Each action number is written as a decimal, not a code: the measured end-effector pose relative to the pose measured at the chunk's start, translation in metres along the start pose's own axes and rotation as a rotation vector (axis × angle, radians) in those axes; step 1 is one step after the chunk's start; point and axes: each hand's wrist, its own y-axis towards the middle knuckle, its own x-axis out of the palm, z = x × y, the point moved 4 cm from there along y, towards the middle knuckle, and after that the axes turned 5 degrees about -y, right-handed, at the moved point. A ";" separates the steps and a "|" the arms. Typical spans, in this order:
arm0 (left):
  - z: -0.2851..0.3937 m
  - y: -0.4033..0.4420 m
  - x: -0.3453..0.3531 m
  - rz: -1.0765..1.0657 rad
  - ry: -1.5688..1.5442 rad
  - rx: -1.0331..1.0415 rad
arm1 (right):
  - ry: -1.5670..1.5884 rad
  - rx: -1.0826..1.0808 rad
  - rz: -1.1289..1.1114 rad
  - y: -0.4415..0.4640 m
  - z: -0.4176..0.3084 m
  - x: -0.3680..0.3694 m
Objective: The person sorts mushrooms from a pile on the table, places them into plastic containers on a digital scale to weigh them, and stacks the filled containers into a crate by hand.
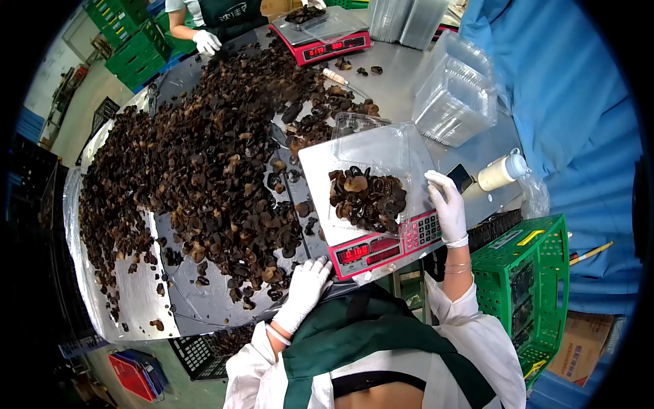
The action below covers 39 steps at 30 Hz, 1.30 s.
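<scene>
In a white glove, my left hand rests on the table edge beside the lower left corner of a red digital scale, fingers stretched out and holding nothing. My right hand, also gloved, is at the scale's right side, close to the edge of a clear plastic box. Its fingers are extended; whether they touch the box I cannot tell. The box sits on the scale's plate with its lid folded back, holding a clump of dark wood ear mushrooms. The display appears to read 0.160.
A large heap of wood ears covers the table's left side. Stacked clear boxes, a phone and a cream bottle stand right. A green crate is below. Across, a co-worker's gloved hand is near another scale.
</scene>
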 end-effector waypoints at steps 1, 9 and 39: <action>0.000 -0.001 0.008 -0.026 0.045 0.031 | 0.009 -0.013 0.002 0.000 -0.003 0.001; -0.034 0.006 -0.054 0.438 -0.443 -0.286 | 0.038 -0.037 0.031 -0.002 -0.008 -0.005; -0.004 0.068 -0.063 0.143 -1.498 -0.627 | -0.076 0.052 -0.091 -0.063 -0.004 0.018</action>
